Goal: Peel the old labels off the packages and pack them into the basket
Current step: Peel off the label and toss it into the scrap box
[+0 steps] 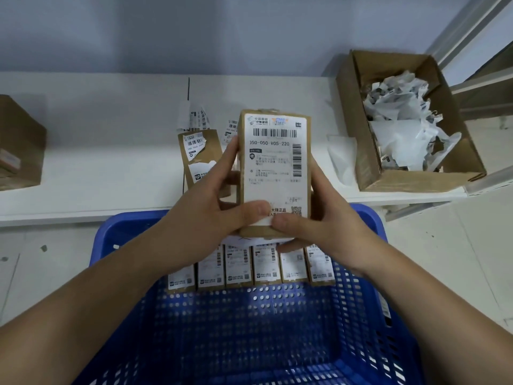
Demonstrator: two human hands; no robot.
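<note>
Both hands grip one package (pixel 274 173) upright above the basket (pixel 369 232): the left hand (pixel 211 209) wraps its left edge with the thumb on the label's (pixel 274 162) lower corner, and the right hand (pixel 313 226) holds the bottom right, thumb at the label's bottom edge. The package looks light and stiff; the label is thin paper, likely to tear, best lifted from that bottom edge. The basket holds a row of labelled packages (pixel 249 268). Beyond it on the desk (pixel 111 151), a box (pixel 369 151) holds peeled scraps (pixel 402 126).
</note>
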